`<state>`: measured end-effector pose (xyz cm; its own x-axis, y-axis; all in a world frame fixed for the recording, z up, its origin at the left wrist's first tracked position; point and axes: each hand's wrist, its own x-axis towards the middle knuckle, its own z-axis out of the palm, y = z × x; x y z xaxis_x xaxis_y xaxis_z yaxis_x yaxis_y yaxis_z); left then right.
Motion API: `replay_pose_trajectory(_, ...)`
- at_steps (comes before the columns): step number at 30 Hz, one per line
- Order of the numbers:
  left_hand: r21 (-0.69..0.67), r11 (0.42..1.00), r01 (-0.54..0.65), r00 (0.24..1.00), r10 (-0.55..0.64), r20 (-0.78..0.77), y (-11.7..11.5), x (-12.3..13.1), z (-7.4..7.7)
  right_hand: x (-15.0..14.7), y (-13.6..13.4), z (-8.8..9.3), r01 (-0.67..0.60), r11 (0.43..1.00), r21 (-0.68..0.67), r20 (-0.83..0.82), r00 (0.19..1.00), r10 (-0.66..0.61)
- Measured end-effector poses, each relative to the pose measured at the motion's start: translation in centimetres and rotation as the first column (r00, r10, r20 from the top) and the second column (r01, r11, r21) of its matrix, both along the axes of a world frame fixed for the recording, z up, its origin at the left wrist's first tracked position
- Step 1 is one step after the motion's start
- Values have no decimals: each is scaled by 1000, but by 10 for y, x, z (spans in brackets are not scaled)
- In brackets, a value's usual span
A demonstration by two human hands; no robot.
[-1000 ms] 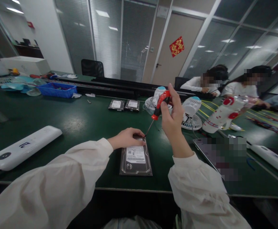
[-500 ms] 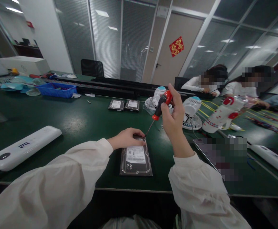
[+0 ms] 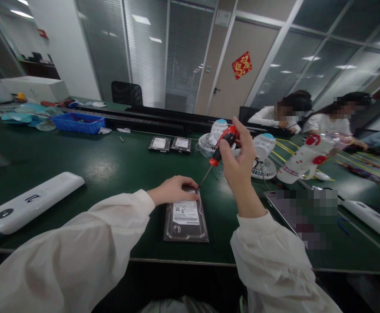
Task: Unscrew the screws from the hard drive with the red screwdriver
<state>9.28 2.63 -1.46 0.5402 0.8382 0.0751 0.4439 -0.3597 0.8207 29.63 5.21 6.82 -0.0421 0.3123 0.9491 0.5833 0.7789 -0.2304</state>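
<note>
A hard drive (image 3: 186, 221) with a white label lies flat on the green table in front of me. My left hand (image 3: 174, 190) grips its far end, the fingers bent over the back edge and the thumb across the top. In my right hand (image 3: 240, 156) is a red and black screwdriver (image 3: 223, 147), held at a slant by its handle. Its thin shaft runs down to the drive's far right corner, beside my left fingertips. The screw under the tip is too small to make out. Farther back, two more hard drives (image 3: 159, 144) lie side by side.
Small fans (image 3: 263, 167) stand beyond my right hand, with tiny screws near them. A white device (image 3: 33, 202) lies left, a dark flat panel (image 3: 294, 217) right. A blue bin (image 3: 79, 123) sits back left. Two people (image 3: 284, 114) sit across at right, near a white-red bottle (image 3: 292, 167).
My right hand and the screwdriver handle have tilted slightly to the right, while the tip stays at the drive's corner. My left hand has not moved.
</note>
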Motion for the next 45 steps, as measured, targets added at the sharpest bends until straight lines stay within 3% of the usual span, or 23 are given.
replay_pose_trajectory(3, -1, 1000, 6, 1000, -6, 3, 0, -1, 1, -1, -1, 2, 24, 1000, 20, -5, 1000, -24)
replay_pose_trajectory(12, -10, 1000, 6, 1000, -6, 2, 0, -2, 1, -2, 1, 0, -133, 991, -19, -42, 990, 132)
replay_pose_trajectory(22, 4, 1000, -3, 1000, 3, -19, -1, 0, 3, 1, 1, -1, 1, 1000, -13, -19, 1000, -1)
replay_pose_trajectory(29, 6, 1000, 6, 1000, -6, -24, 0, -1, 2, 2, 4, -2, -85, 996, -15, -3, 996, 85)
replay_pose_trajectory(35, 3, 1000, 11, 1000, -11, -17, 0, -1, 2, 1, 2, 1, -29, 1000, 10, -13, 999, 29)
replay_pose_trajectory(41, -4, 1000, 10, 1000, -10, -11, 0, -1, 1, 1, 4, -2, -204, 976, -71, -37, 979, 202)
replay_pose_trajectory(45, -5, 1000, 12, 1000, -12, -10, 0, -1, 1, 1, 2, -1, -69, 997, -36, 12, 997, 70)
